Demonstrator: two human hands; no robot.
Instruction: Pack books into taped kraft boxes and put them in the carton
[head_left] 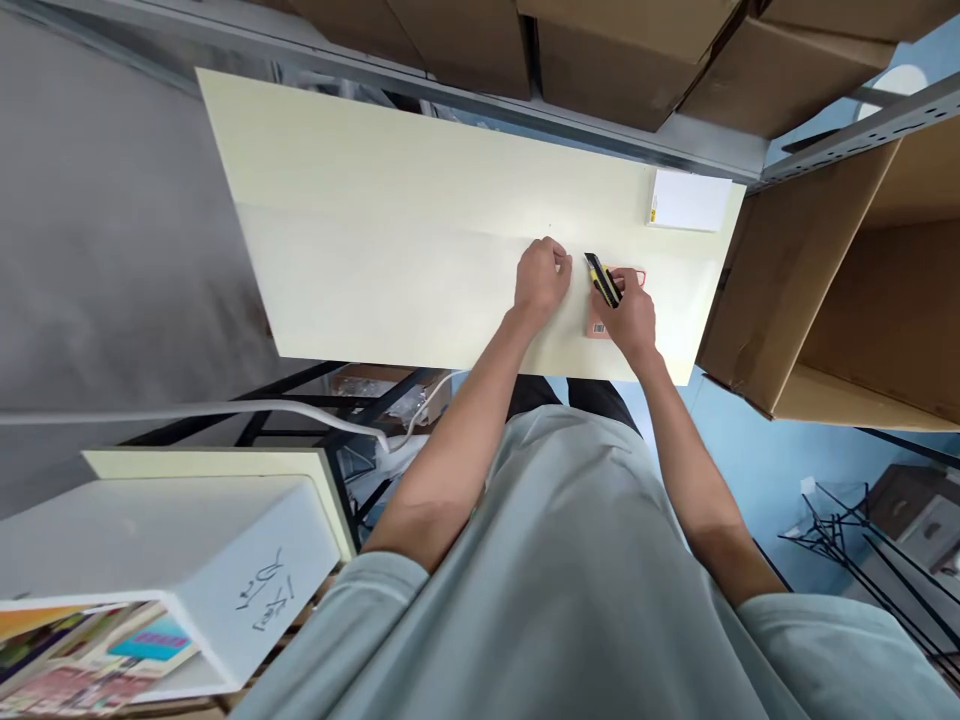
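My right hand [630,312] is closed round a black and yellow utility knife [604,280], its tip pointing up and to the left. Beneath that hand lies a flat pink packet [598,326] with a barcode, partly covered by the fingers. To the left, my left hand [543,278] rests over the pale tabletop [390,270] with its fingers curled in and the thumb near the fingertips. Whether something small is pinched there I cannot make out. A gap of bare tabletop separates the left hand from the knife.
A white box [688,201] lies at the table's far right corner. Beyond the right edge stands an open cardboard box [806,290]. Several cartons [622,60] sit on a metal shelf along the back. At lower left is a white bin [247,570] holding printed packets.
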